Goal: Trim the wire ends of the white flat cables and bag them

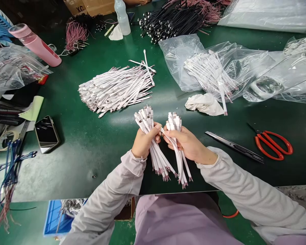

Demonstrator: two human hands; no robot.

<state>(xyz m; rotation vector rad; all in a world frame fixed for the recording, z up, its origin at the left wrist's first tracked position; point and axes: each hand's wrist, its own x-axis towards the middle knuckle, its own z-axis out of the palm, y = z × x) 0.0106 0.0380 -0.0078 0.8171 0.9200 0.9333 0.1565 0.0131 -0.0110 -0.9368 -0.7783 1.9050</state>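
My left hand [148, 137] is closed around a thick bundle of short white USB cables [160, 160], connectors up and stripped pinkish wire ends hanging down. A smaller bundle of the same cables [180, 158] is gripped in my right hand [187, 141]. Between the two hands, the fingertips of both meet at one white cable [165, 132] slanting across the gap; which hand grips it is hard to tell. Just beyond lies a large pile of white cables [117, 86] on the green table [76, 170].
Right of my hands lie a box cutter [233, 146] and red-handled scissors [274, 144]. Clear bags [180, 73] with white cables and a crumpled cloth [204, 103] are farther back. Black cables [173, 22] lie at the far edge. A phone [47, 134] and pink bottle [37, 46] are left.
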